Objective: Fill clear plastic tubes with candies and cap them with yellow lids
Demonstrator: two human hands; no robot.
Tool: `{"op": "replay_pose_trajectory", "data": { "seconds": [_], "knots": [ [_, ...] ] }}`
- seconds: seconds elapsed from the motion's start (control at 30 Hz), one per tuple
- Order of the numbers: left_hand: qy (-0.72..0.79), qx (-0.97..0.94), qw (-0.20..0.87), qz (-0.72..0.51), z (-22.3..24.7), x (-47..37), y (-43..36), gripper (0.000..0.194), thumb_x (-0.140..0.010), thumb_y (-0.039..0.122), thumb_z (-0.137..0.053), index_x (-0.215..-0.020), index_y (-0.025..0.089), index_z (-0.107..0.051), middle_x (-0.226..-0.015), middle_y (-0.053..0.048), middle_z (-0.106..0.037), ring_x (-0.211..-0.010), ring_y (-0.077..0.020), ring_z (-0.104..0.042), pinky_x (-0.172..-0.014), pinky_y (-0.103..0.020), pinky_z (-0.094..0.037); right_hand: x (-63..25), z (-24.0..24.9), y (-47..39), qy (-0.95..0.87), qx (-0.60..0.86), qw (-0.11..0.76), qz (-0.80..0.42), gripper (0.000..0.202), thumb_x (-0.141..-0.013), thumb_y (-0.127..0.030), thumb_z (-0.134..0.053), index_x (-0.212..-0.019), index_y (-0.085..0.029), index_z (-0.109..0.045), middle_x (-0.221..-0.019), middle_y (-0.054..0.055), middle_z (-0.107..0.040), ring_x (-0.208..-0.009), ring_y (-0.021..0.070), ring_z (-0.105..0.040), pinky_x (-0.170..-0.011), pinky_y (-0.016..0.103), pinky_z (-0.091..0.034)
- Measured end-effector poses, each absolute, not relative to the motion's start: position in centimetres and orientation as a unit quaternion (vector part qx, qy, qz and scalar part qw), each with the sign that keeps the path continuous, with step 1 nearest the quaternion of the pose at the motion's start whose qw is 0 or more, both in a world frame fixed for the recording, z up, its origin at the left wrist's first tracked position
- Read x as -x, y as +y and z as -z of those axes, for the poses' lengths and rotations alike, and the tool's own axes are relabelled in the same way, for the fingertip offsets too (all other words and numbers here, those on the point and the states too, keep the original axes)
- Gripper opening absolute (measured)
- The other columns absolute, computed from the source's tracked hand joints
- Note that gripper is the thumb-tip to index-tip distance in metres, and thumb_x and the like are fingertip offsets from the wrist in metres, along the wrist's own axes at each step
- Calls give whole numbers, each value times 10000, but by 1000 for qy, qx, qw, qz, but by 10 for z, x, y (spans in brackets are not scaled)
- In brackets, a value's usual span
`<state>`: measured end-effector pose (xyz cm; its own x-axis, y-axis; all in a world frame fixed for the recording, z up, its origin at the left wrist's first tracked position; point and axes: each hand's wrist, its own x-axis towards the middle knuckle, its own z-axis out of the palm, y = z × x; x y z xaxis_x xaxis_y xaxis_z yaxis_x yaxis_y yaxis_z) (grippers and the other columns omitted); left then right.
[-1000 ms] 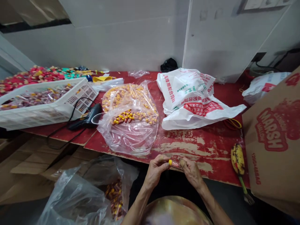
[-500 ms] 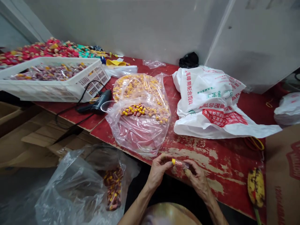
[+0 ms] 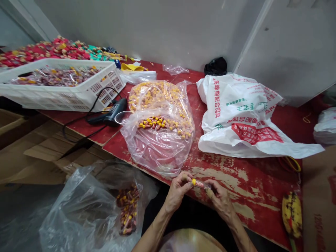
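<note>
Between my two hands lies a small tube with a yellow cap [image 3: 199, 183], pinkish-red along its body and clear at the right end. My left hand [image 3: 177, 191] pinches it at the yellow cap. My right hand [image 3: 219, 196] grips the clear end between thumb and fingers. Both hands are just over the front edge of the red table [image 3: 217, 171]. Behind them an open clear plastic bag [image 3: 154, 150] holds many similar yellow-capped pieces [image 3: 156, 122]. Another clear bag [image 3: 78, 206], below the table edge on the left, also has such pieces [image 3: 128, 210] in it.
A white basket [image 3: 57, 96] of wrapped pieces and a black heat-gun-like tool [image 3: 115, 112] with a cord stand at left. A white printed sack [image 3: 244, 115] lies at right. A yellow, dark-spotted object [image 3: 292, 213] and a cardboard box [image 3: 319, 196] are at far right.
The view has shifted slightly, so the table things appear a little further right. Both hands keep their hold on the tube, with hardly any visible movement.
</note>
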<state>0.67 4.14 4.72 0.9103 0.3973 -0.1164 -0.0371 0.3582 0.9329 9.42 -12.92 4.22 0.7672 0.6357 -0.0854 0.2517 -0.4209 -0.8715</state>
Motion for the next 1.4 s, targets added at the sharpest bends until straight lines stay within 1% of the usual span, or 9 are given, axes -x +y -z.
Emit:
{"op": "replay_pose_trajectory", "data": {
  "seconds": [0.17,0.53,0.67,0.8,0.9,1.0,1.07,1.17,1.4],
  "knots": [
    [163,-545,812,-132,-50,-10,36,144,-738,288,-695,-676,164,-656,-882,-39,-531,-801,-166,-482,-738,-246,-378,-98,-42,-133,-286,800,507,-147,257,-849,-372,-541,-1041,-216,-611,-1016,63,-663,-932,219,-617,-792,303,-501],
    [154,-599,778,-112,-61,-13,36,154,-741,309,-684,-672,172,-667,-876,-57,-550,-805,-183,-492,-744,-266,-387,-101,-48,-141,-340,779,519,-96,178,-826,-266,-555,-984,-242,-633,-942,62,-645,-878,217,-620,-738,318,-527],
    [135,-625,762,-102,-60,-12,37,141,-762,294,-661,-688,175,-662,-879,-54,-550,-800,-184,-499,-750,-272,-380,-107,-51,-145,-359,785,489,-128,184,-831,-279,-553,-988,-235,-638,-912,57,-673,-840,218,-630,-719,322,-520],
    [134,-634,755,-97,-62,-14,38,141,-769,279,-653,-676,174,-657,-868,-51,-556,-799,-184,-502,-763,-283,-379,-110,-52,-144,-345,807,444,-181,215,-868,-352,-502,-963,-214,-637,-839,49,-680,-734,201,-622,-638,299,-499],
    [136,-624,763,-96,-62,-16,39,137,-754,289,-674,-679,174,-666,-884,-51,-558,-817,-188,-507,-771,-281,-387,-109,-50,-143,-322,807,465,-170,250,-878,-392,-482,-970,-215,-633,-858,52,-670,-753,204,-615,-652,300,-499],
    [136,-597,786,-89,-60,-18,38,182,-766,324,-673,-673,168,-666,-877,-48,-561,-805,-178,-516,-759,-272,-402,-110,-47,-145,-307,798,499,-142,247,-855,-392,-524,-1012,-231,-624,-962,55,-657,-875,219,-610,-757,321,-500],
    [143,-547,821,-82,-58,-19,35,197,-770,347,-677,-693,167,-660,-838,-34,-566,-734,-150,-519,-712,-260,-416,-111,-48,-148,-310,793,505,-140,230,-842,-374,-545,-1011,-236,-619,-967,49,-645,-888,215,-602,-781,323,-491],
    [190,-439,873,-93,-57,-25,29,230,-762,403,-688,-765,176,-648,-773,-9,-578,-650,-120,-515,-635,-240,-429,-109,-55,-150,-325,786,504,-148,180,-838,-316,-535,-985,-242,-609,-950,41,-623,-864,203,-590,-740,297,-487],
    [234,-340,907,-80,-58,-41,21,471,-758,578,-608,-860,121,-655,-752,-64,-635,-657,-162,-591,-607,-269,-467,-91,-67,-137,-439,740,465,-207,117,-880,-226,-503,-992,-238,-535,-890,27,-571,-774,163,-564,-683,268,-472]
  ]
}}
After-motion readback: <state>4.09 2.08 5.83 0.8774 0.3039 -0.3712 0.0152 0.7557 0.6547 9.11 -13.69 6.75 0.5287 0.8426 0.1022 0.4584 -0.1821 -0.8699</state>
